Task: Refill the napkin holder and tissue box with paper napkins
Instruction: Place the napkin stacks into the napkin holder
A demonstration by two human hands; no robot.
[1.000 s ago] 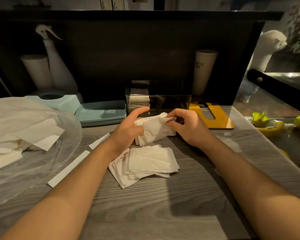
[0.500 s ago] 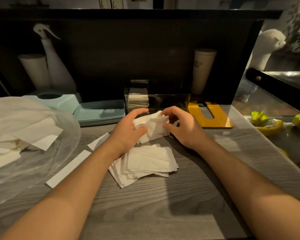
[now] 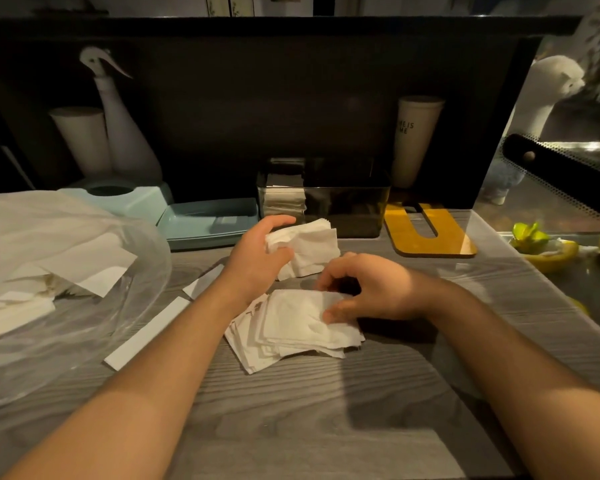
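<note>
The grey wood-grain counter (image 3: 291,410) looks matt, with fine streaks running across it. At its centre the loose pile of white paper napkins (image 3: 302,327) is soft, matt and faintly dimpled; the white paper napkin bundle (image 3: 312,251) toward 12 o'clock has the same crumpled texture. Toward 9 o'clock, the clear plastic bag (image 3: 84,306) is thin, glossy and wrinkled. At 12 o'clock the dark transparent plastic holder (image 3: 343,209) is smooth and reflective. The pale blue plastic tray (image 3: 208,220) at 11 o'clock has a smooth satin finish. The yellow flat wooden board (image 3: 430,233) at 1 o'clock looks smooth with a slight sheen.
</note>
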